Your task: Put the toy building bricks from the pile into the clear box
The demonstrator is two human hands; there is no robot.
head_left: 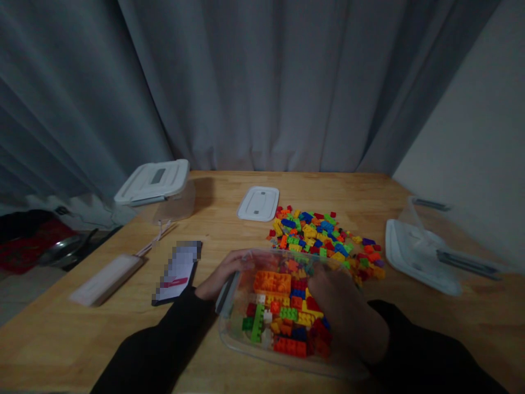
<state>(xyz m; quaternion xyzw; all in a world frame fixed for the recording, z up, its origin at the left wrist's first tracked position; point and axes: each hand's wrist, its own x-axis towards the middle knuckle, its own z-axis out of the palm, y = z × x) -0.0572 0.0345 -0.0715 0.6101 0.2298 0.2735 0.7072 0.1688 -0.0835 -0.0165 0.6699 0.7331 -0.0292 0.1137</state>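
Note:
A clear plastic container (235,338) full of coloured building bricks (283,312) lies in front of me on the wooden table. My left hand (221,273) grips the container's left rim, fingers curled over the edge. My right hand (342,309) reaches into the container from the right, with its fingers down among the bricks and hidden from view. A loose pile of coloured bricks (324,235) lies on the table just beyond the container.
A white lid (259,203) lies beyond the pile. A lidded clear box (158,186) stands at back left. Another container with a white lid (422,254) sits at right. A phone (177,273) and a white power bank (107,279) lie at left.

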